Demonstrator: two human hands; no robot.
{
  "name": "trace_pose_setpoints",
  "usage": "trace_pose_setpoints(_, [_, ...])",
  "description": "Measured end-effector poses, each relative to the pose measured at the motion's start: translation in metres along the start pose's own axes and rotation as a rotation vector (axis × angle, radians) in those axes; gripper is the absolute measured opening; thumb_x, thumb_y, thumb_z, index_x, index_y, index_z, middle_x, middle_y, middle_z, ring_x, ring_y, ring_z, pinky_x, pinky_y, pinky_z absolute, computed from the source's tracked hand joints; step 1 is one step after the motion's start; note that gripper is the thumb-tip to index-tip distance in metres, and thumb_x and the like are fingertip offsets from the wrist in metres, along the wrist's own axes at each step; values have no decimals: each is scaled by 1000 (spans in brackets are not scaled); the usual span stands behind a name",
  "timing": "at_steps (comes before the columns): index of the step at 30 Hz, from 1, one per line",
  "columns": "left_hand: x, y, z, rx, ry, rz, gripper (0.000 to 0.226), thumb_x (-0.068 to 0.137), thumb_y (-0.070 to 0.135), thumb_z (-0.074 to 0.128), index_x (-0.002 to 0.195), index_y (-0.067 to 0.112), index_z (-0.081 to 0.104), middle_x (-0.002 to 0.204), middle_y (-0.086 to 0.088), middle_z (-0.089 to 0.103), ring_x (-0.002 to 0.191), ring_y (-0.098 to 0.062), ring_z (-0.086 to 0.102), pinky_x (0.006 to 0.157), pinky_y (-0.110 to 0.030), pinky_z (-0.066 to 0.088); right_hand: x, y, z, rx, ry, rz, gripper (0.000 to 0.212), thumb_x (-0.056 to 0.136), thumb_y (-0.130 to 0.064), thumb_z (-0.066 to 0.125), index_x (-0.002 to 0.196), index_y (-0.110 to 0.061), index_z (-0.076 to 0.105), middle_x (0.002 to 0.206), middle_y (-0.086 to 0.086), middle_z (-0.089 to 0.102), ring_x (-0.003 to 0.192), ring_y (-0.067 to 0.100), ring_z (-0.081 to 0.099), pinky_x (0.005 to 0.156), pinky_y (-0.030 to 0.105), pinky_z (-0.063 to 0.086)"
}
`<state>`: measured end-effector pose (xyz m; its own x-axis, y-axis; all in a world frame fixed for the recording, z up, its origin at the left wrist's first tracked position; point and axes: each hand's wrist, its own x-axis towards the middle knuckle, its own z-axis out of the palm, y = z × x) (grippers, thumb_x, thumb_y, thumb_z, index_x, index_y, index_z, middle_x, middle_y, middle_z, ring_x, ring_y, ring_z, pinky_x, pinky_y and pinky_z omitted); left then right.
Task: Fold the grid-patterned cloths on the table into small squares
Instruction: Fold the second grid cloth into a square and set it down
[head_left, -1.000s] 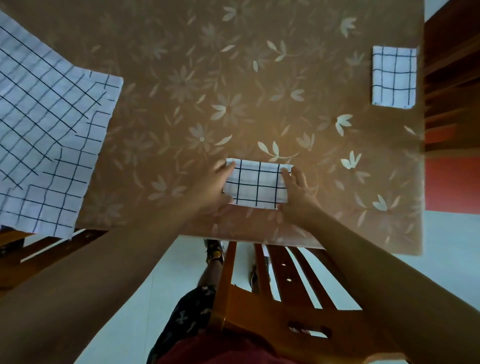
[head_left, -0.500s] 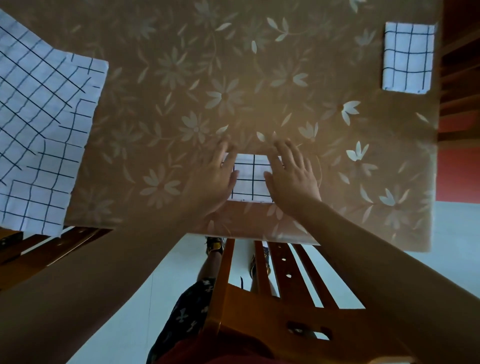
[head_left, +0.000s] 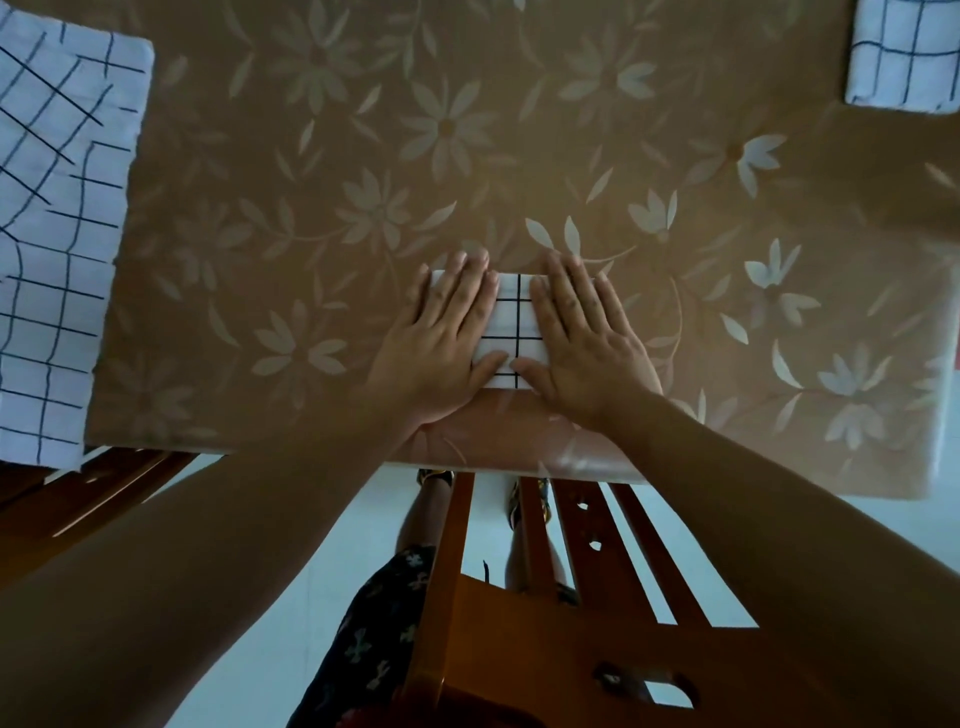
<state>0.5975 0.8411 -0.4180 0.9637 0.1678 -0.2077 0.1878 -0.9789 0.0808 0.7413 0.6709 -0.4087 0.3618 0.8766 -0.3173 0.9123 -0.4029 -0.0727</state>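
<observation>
My left hand (head_left: 441, 343) and right hand (head_left: 582, 343) lie flat, fingers straight, side by side on the folded cloth (head_left: 514, 327). They press it onto the worktop (head_left: 363, 156) near the front edge. Only a narrow white strip with thin black grid lines shows between my hands; its far edge looks straight. The unfolded cloths (head_left: 57, 234) lie rumpled at the left edge, and a finished square (head_left: 904, 57) sits in the far right corner. A wooden chair (head_left: 545, 623) stands below me.
</observation>
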Motion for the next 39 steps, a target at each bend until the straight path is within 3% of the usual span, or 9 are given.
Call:
trace_pose_setpoints(5, [0,-1,-7,8,-18,-2,82,104,63,9,162,5,3,170,-16,-3,158,-30,-4,126,-54,10,-1,1,-8,-24,-17,-17,87,102,-68,9,162,-5,-3,170,17,-10,157,30,-11,128,49,5])
trace_pose_setpoints(11, [-7,0,-6,-6,20,17,77,106,55,19,161,3,7,170,-18,4,158,-30,2,127,-52,8,0,-7,-11,-37,57,-73,73,108,-53,22,162,-5,8,171,13,1,158,33,-2,128,50,5])
trace_pose_setpoints(25, [-10,-9,-11,-54,-61,35,80,105,61,18,162,6,7,171,-15,3,158,-28,1,127,-51,10,-1,-11,-11,30,-70,-17,84,102,-68,13,163,-11,1,171,13,-6,158,30,-9,127,54,6])
trace_pose_setpoints(27, [-11,-14,-20,-174,-70,-12,78,105,60,27,163,12,8,170,-12,8,158,-27,5,127,-49,11,-2,-12,-21,176,-23,129,76,105,-60,25,162,-12,9,171,12,5,158,30,-5,127,55,3])
trace_pose_setpoints(29, [-9,-18,-32,-278,-37,-110,73,103,49,42,162,17,13,166,-9,24,152,-29,26,120,-52,26,-3,-10,-31,296,64,255,63,105,-42,42,159,-14,25,165,10,26,155,31,13,126,53,13])
trace_pose_setpoints(31, [-3,-22,-40,-312,28,-171,64,98,35,54,155,15,32,147,-8,44,130,-30,49,102,-51,45,-3,-5,-37,320,113,306,53,98,-25,52,149,-19,40,150,6,40,140,30,33,117,49,31])
trace_pose_setpoints(33, [4,-24,-45,-343,31,-231,48,95,26,58,140,13,49,128,-8,52,115,-31,55,92,-50,49,-1,-2,-41,313,103,340,48,92,-18,55,139,-24,47,135,6,44,122,29,40,106,44,40])
trace_pose_setpoints(37, [11,-22,-47,-439,-23,-366,20,89,22,62,107,13,64,114,-7,53,105,-29,54,91,-50,48,1,0,-44,395,66,454,43,84,-13,59,126,-21,56,124,9,43,114,30,40,100,39,40])
trace_pose_setpoints(39, [11,-19,-48,-537,-31,-398,11,89,20,62,97,14,65,104,-6,59,93,-25,59,81,-42,50,-1,2,-46,534,67,496,27,82,-8,58,106,-18,60,116,5,46,109,27,43,92,34,40])
